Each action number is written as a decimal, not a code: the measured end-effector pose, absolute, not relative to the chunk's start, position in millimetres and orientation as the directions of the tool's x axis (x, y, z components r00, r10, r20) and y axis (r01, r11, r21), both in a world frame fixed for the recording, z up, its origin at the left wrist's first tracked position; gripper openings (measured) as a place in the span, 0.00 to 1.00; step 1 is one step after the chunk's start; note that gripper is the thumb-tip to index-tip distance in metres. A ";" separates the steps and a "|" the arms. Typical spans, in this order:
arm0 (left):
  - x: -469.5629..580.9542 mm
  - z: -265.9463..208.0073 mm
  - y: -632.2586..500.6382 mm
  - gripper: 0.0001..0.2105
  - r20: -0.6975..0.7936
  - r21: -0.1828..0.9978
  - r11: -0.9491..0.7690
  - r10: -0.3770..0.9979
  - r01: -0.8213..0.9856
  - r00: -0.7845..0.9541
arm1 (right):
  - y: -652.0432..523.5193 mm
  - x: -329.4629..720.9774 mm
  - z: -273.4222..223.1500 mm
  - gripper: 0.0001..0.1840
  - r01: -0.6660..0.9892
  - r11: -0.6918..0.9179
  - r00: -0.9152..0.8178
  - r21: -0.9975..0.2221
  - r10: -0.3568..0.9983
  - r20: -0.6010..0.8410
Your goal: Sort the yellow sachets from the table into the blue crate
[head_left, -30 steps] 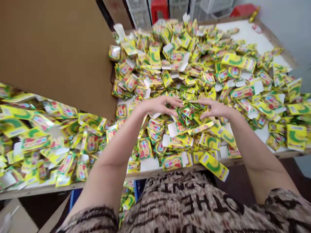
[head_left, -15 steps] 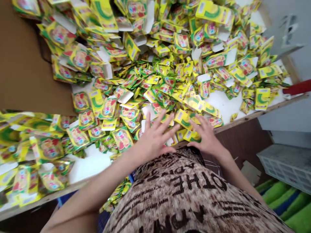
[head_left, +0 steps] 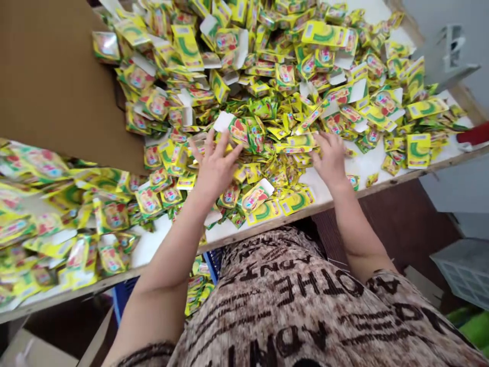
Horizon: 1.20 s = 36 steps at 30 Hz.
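Note:
Both my hands reach into a heap of small yellow-green printed packets and cartons on a white table (head_left: 151, 242). My left hand (head_left: 217, 167) is palm down with fingers spread, resting on or just over the packets. Just beyond its fingertips lies a carton (head_left: 237, 128) with a raised white flap. My right hand (head_left: 329, 157) has its fingers apart at the right side of the pile, its fingertips by a yellow carton (head_left: 296, 144). Between the hands and the table edge lie an open-flapped carton (head_left: 256, 197) and a flat yellow carton (head_left: 297, 201).
A large brown cardboard box (head_left: 64, 76) stands at the left among the packets. A wooden rim (head_left: 397, 179) borders the table. Under the front edge is a blue basket (head_left: 212, 265) with packets in it. A red object (head_left: 473, 135) lies at the far right edge.
Both hands have moved away from my body, deeper into the pile. They are wider apart, and packets near the front edge have shifted. The view has turned slightly.

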<state>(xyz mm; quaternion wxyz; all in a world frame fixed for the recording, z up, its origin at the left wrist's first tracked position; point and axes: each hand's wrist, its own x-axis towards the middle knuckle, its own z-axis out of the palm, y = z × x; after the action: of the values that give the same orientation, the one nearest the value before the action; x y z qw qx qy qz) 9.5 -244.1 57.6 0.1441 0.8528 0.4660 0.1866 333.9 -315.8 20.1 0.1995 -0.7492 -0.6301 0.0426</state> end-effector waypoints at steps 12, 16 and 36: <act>17.7 -3.1 -373.6 0.24 0.082 0.430 -0.505 0.847 0.748 0.525 | -318.4 255.3 -20.6 0.26 0.881 -0.145 0.206 -0.450 0.975 0.088; -0.6 -8.6 -356.9 0.24 0.115 0.361 -0.326 0.945 0.874 0.305 | -313.3 258.3 -13.0 0.21 0.879 -0.249 0.308 -0.407 0.948 0.084; -109.8 31.4 -403.7 0.17 -0.201 0.974 0.198 0.979 0.112 0.014 | -390.6 172.2 3.5 0.05 0.454 0.091 -0.406 -0.886 0.907 -0.115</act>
<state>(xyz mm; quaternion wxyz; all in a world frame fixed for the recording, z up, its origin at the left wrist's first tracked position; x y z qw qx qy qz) -109.8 -403.7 31.4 0.5256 0.4803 0.5682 0.4125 172.2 -390.6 3.5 0.2432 -0.4878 -0.6974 0.4653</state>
